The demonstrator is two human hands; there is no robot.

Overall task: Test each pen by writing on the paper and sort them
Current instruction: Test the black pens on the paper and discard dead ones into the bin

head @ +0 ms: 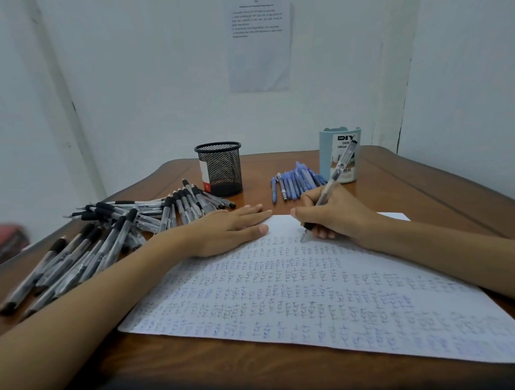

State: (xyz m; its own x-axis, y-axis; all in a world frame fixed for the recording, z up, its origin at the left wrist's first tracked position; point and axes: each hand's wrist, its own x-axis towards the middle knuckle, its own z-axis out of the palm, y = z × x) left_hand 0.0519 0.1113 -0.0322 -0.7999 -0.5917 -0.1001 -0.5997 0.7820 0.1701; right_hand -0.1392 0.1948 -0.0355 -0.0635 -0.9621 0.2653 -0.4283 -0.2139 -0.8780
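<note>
– So, the right hand [335, 217]: what has it got?
– Its thumb and fingers are curled tight round a clear-barrelled pen with a black rubber grip [336, 175], pinching it low on the grip. The barrel slants up and away from the hand, and its top crosses in front of the pale blue plastic organiser cup [327, 155].
– And the tip?
– Down on the large white sheet of paper [315, 296], close to the sheet's far edge, at the end of the topmost row of marks.
– The left hand [231, 229]?
– Flat, fingers straight and together, holding nothing. It presses on the sheet's far left corner, just beside the right hand.
– How does the sheet look?
– Covered in rows of small handwritten marks, grey-black and blue. It lies slantwise across the brown wooden table [414, 186], reaching towards its near right corner.
– The other pens?
– A loose heap of clear pens with black grips [103, 232] spreads along the table's left edge. A row of blue pens [297, 182] lies towards the far edge, just left of the blue cup. The black wire-mesh cup [219, 168] stands between the two groups, upright.
</note>
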